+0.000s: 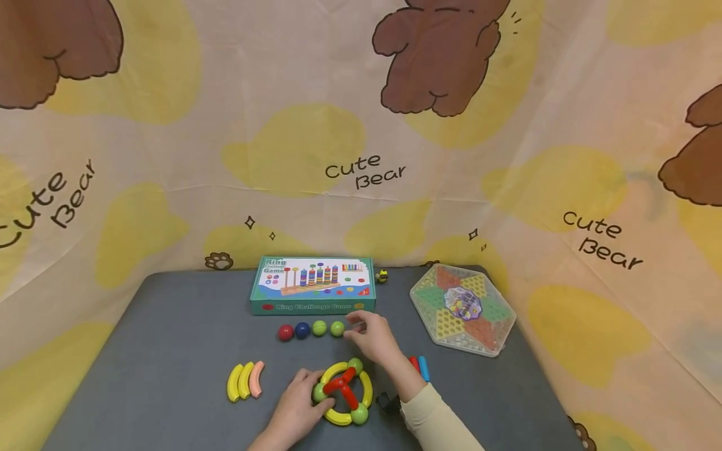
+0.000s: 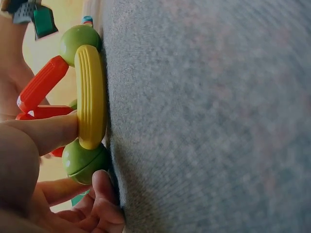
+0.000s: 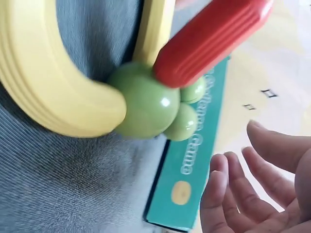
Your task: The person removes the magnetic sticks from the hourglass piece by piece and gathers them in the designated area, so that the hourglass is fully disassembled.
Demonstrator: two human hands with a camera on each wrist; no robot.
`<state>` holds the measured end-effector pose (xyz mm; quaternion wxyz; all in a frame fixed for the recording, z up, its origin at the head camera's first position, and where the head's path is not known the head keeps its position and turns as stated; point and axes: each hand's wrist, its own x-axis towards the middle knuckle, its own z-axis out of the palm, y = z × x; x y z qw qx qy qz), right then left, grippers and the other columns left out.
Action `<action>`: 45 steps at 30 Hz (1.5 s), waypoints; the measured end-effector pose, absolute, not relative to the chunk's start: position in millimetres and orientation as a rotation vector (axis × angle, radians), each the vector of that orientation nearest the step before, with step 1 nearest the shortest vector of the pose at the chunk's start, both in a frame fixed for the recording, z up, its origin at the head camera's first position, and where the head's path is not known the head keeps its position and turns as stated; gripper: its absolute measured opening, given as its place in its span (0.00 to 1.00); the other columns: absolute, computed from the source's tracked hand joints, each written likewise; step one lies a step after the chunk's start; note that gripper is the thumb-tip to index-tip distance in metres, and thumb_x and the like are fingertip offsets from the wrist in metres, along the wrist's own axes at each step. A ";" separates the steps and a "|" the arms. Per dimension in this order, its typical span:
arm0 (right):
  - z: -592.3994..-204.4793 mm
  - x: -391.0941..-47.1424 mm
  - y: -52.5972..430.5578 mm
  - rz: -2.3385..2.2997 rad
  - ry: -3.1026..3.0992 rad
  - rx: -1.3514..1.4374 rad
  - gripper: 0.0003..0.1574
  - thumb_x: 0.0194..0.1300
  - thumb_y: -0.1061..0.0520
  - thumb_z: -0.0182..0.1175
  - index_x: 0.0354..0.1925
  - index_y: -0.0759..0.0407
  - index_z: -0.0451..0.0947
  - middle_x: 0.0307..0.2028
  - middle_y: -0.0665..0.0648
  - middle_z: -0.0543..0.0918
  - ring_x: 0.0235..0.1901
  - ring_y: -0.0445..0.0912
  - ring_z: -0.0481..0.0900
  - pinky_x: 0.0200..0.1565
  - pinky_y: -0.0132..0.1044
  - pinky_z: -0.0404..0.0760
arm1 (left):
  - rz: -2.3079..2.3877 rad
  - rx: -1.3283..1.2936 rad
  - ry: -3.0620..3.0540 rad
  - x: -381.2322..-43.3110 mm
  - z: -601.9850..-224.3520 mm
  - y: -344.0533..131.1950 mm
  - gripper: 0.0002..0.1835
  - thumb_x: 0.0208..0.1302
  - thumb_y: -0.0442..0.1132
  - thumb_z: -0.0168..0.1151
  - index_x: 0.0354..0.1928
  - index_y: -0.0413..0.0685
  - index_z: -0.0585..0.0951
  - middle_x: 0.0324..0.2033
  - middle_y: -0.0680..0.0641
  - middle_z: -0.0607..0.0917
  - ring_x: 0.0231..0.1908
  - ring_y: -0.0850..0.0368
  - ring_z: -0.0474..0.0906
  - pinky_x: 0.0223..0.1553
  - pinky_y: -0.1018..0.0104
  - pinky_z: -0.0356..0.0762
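Observation:
A toy frame of magnetic sticks and balls lies on the table, with curved yellow sticks (image 1: 367, 388) and green balls (image 1: 359, 414) forming a ring. Red sticks (image 2: 43, 83) rise from the balls to meet above its middle. My left hand (image 1: 296, 404) holds the ring's left side; its thumb is on a yellow stick (image 2: 90, 97) and its fingers are by a green ball (image 2: 85, 161). Beyond the frame, my right hand (image 1: 375, 338) has loosely bent fingers and nothing between them. It hovers just right of a loose green ball (image 1: 337, 329), the last in a row.
Red (image 1: 286, 332) and blue balls (image 1: 303, 331) continue the row before a Ring Challenge Game box (image 1: 313, 307). Curved yellow and pink sticks (image 1: 256, 379) lie left. Blue (image 1: 423, 368) and red sticks are partly behind my right forearm. A hexagonal game board (image 1: 464, 307) lies at the right.

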<state>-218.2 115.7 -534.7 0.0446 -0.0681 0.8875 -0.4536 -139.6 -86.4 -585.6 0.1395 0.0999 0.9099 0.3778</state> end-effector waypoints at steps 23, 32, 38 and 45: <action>-547.7 -139.5 136.5 -1.607 2.608 -0.237 0.14 0.72 0.47 0.62 0.46 0.54 0.84 0.38 0.47 0.86 0.35 0.38 0.81 0.37 0.31 0.81 | 1.096 0.238 2.667 -134.9 -584.0 -83.7 0.33 0.57 0.48 0.75 0.62 0.41 0.79 0.45 0.47 0.74 0.40 0.52 0.76 0.44 0.47 0.78; -562.2 -126.6 148.7 -1.506 2.464 -0.422 0.15 0.69 0.43 0.65 0.46 0.51 0.83 0.33 0.47 0.84 0.27 0.36 0.77 0.30 0.31 0.79 | 1.091 0.249 2.678 -133.2 -580.9 -80.6 0.32 0.57 0.47 0.75 0.62 0.40 0.79 0.45 0.47 0.74 0.39 0.52 0.76 0.44 0.47 0.79; -565.4 -125.5 145.3 -1.410 2.381 -0.458 0.18 0.55 0.49 0.77 0.44 0.48 0.83 0.29 0.50 0.81 0.22 0.36 0.74 0.26 0.30 0.76 | 1.093 0.256 2.674 -133.2 -580.4 -79.9 0.32 0.58 0.47 0.74 0.62 0.40 0.78 0.45 0.47 0.73 0.40 0.52 0.76 0.45 0.47 0.79; -565.0 -126.6 139.6 -1.181 2.503 -0.495 0.14 0.56 0.50 0.76 0.38 0.49 0.83 0.25 0.42 0.78 0.23 0.33 0.72 0.28 0.28 0.74 | 1.095 0.260 2.661 -132.7 -582.3 -80.0 0.33 0.59 0.47 0.74 0.63 0.40 0.78 0.45 0.47 0.73 0.40 0.51 0.77 0.45 0.47 0.79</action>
